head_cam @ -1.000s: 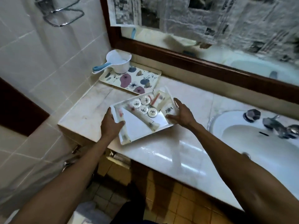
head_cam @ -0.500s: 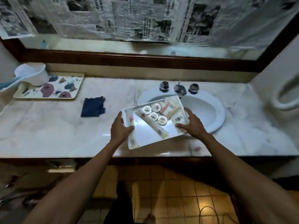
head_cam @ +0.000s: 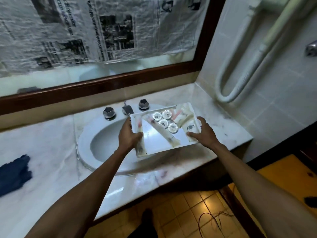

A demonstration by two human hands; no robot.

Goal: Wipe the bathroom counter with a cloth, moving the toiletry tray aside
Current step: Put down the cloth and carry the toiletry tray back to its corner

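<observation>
the tray hangs between both hands, over the right rim of the sink and the counter beside it. the left hand grips its left end, thumb curled over the rim. the right hand clasps the right end, fingers hooked round the far corner. the tray's long side runs hand to hand, slanting away rightward. it looks lifted, though blur leaves that unsure. the bare corner lies just beyond the right hand, so i'd expect that hand to lead the set-down. the cloth lies far left.
</observation>
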